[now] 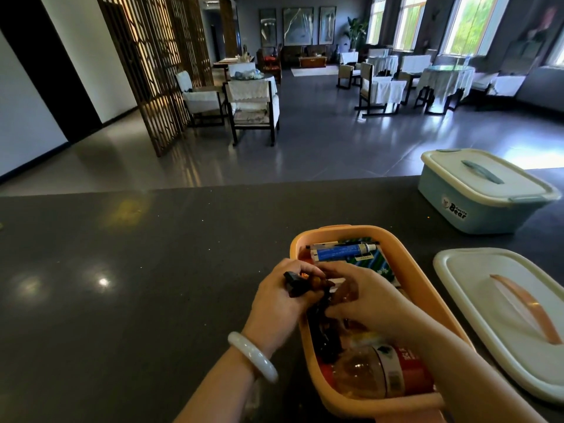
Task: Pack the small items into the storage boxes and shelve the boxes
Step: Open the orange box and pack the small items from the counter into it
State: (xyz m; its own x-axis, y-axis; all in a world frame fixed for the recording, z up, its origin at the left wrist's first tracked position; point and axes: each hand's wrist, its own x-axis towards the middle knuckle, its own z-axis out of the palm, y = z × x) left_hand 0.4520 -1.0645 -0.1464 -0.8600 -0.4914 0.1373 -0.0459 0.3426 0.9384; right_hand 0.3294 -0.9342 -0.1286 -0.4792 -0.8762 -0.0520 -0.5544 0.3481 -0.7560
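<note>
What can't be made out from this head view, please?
- Dark item between the left hand and right hand: mostly covered by fingers, blurred, so its kind is unclear.
- Orange box: near end cut by the bottom edge; the middle of its contents is behind the hands.
- Blue box: lid on, contents hidden.
- White lid: cut by the right edge.

The blue storage box [476, 206] at the counter's far right carries a black sticker on its side reading "Bear", with a smaller word above it too blurred to read. Print on the bottle label [393, 374] and green packet [374, 262] in the orange box [308, 239] is illegible.
</note>
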